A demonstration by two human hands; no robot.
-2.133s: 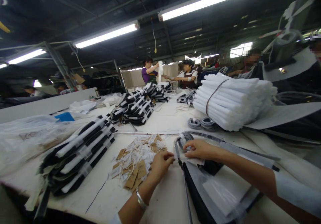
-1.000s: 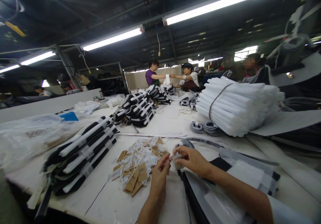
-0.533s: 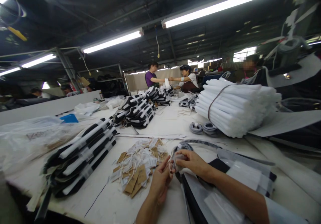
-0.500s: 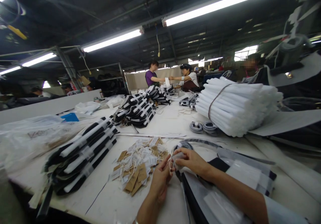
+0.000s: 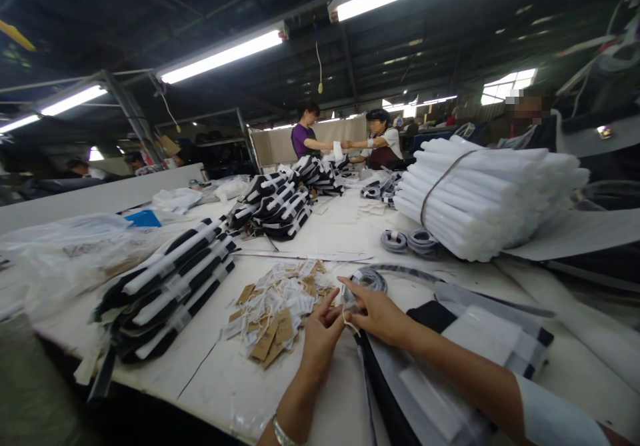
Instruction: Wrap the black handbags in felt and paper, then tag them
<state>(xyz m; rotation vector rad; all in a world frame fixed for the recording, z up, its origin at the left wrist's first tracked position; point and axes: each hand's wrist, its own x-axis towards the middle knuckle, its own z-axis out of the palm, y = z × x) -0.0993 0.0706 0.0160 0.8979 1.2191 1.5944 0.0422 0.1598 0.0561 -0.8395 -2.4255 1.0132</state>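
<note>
At the front middle of the table, my left hand pinches a thin white string together with my right hand, the fingertips of both nearly touching. My right index finger points up and left. Just left of my hands lies a loose pile of brown and white tags with strings. A grey coil sits right behind my fingers. Under my right forearm lies a black and grey item with clear plastic; a black strap runs from it toward the front edge.
Bundled black-and-white pieces stand at left, with another stack behind. A tied white bundle and small grey coils are at right. Plastic bags cover the far left. Two people work across the table.
My hands have shifted slightly up at the string, and my right index finger has straightened. The translucent piece between my fingers no longer shows clearly. The view has tilted a little.
</note>
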